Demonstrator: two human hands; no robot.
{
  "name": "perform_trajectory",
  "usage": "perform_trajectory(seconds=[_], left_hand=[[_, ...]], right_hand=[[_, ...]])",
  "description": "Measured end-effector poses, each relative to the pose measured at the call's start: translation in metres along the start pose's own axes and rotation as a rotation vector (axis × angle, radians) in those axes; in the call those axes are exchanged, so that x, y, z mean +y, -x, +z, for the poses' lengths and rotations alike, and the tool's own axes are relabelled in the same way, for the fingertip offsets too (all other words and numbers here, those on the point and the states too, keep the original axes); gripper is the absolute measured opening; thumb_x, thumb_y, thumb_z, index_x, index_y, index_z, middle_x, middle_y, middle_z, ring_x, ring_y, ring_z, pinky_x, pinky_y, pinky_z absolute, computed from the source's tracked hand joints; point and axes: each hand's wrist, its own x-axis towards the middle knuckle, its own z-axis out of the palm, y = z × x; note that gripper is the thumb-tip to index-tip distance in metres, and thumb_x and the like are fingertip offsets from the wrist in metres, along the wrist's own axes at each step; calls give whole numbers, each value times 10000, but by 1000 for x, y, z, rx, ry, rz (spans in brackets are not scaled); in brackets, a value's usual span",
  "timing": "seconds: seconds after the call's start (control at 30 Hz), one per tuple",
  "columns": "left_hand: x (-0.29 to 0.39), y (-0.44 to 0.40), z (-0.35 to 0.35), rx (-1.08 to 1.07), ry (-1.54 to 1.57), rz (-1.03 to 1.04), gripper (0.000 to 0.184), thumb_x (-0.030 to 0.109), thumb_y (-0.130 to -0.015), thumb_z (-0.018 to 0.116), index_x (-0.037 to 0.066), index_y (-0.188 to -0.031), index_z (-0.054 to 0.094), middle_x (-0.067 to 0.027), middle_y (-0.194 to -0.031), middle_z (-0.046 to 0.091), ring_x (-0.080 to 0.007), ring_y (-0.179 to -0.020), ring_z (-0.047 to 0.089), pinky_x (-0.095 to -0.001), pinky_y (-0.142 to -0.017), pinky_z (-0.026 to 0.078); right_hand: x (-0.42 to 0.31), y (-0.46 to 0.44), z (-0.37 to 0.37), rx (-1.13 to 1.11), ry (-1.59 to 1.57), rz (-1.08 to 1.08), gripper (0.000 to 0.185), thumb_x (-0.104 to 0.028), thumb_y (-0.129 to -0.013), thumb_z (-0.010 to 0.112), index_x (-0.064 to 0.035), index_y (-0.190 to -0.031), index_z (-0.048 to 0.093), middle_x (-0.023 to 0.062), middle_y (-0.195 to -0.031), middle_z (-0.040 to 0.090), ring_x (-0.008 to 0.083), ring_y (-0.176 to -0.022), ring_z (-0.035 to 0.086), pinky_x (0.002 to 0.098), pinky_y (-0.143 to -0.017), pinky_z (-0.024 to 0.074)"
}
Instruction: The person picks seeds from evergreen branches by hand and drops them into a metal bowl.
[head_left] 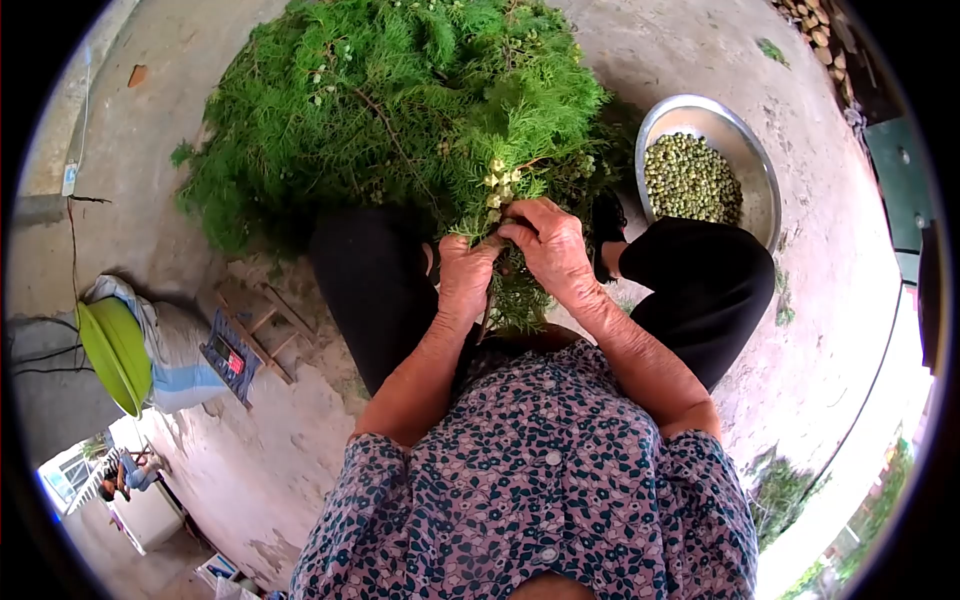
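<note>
My left hand is closed around a leafy evergreen branch, whose foliage hangs below my hands between my knees. My right hand touches the left one, thumb and fingers pinched together at the branch. What sits between its fingertips is hidden. Just above the fingers is a cluster of pale green seed cones. A large heap of feathery green branches lies on the floor in front of me, some bearing small cones. By my right knee stands a metal basin holding many green cones.
To the left are a small wooden stool, a filled sack and a lime-green basin. Stacked firewood lies at the far right. Another person sits at the lower left. Stray sprigs lie on the concrete.
</note>
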Motion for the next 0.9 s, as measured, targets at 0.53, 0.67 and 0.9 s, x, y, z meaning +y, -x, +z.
perform_trajectory(seconds=[0.53,0.67,0.9], left_hand=[[8,0,-2,-39,103,-212,149,87,-788,607,-33,-870,573,-92,-640,569,-157,-472,496,-253,-401,364],[14,1,1,-36,82,-213,133,69,-792,592,-29,-881,577,-86,-637,569,-157,-471,500,-247,-400,369],[13,3,7,-6,-10,-169,98,83,-800,610,-5,-842,602,-54,-684,593,-122,-475,523,-225,-360,367]], right_hand=[[9,11,-15,-146,-1206,630,162,-170,-864,550,-9,-873,567,19,-704,561,86,-552,503,212,-514,426],[6,7,-24,-119,-1255,574,131,-133,-865,539,-17,-925,545,33,-776,576,103,-621,548,218,-553,445],[13,1,-30,-109,-1113,514,133,-64,-809,589,-33,-936,563,47,-822,577,118,-704,569,243,-587,452]])
